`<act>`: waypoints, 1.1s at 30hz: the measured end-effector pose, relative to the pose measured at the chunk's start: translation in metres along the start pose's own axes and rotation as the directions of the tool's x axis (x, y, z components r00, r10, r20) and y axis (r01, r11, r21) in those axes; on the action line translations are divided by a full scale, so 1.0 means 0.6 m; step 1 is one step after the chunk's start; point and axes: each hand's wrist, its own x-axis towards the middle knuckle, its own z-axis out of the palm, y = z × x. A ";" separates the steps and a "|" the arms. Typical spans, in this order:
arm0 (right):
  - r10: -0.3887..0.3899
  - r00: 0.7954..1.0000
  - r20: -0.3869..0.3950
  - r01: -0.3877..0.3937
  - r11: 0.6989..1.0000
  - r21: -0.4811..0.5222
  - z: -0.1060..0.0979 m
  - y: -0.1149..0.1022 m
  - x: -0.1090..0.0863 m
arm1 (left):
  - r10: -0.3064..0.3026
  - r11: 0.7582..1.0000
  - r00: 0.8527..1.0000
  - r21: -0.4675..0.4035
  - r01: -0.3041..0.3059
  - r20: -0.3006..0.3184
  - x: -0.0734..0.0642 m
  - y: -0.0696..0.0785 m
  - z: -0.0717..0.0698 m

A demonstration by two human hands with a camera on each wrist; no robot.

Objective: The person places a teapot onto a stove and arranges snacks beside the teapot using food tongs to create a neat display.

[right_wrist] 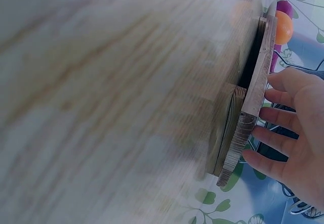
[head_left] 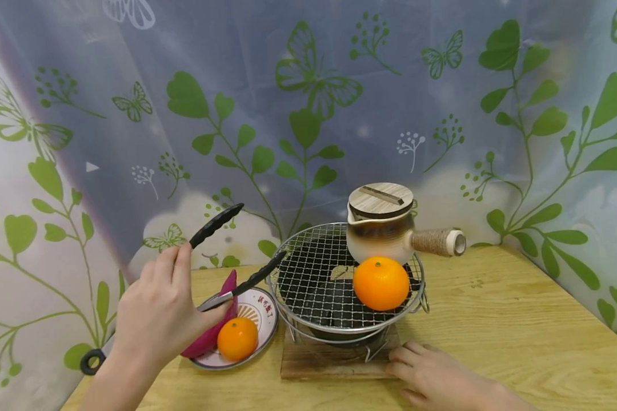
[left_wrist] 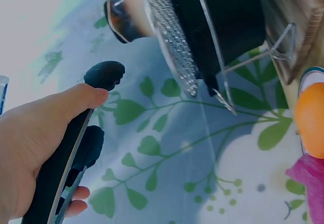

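Observation:
My left hand grips a pair of kitchen tongs with black scalloped tips, their arms spread apart and nothing between them. The tongs' lower arm passes above a white plate. On that plate lie an orange and a magenta, pointed item, partly hidden by the hand. Another orange sits at the right side of a round wire grill rack. My right hand touches the right end of the wooden board under the stove, its fingers extended along the edge.
Behind the orange, a beige-brown pot with a wooden lid stands on the rack, its rope-wrapped handle pointing right. The wooden table extends to the right. A curtain printed with leaves and butterflies hangs behind.

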 end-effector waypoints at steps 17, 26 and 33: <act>-0.006 1.000 0.001 0.006 1.000 -0.007 0.000 0.000 0.001 | -0.010 0.999 0.995 0.039 0.006 0.102 -0.037 -0.020 0.032; -0.019 0.999 -0.034 0.018 1.000 -0.018 0.002 -0.001 0.000 | -0.028 0.999 0.992 0.032 0.024 0.123 -0.056 -0.026 0.046; -0.029 0.999 -0.035 0.028 0.999 -0.019 0.002 0.001 0.000 | -0.043 0.999 0.995 0.007 0.043 0.087 -0.073 -0.035 0.048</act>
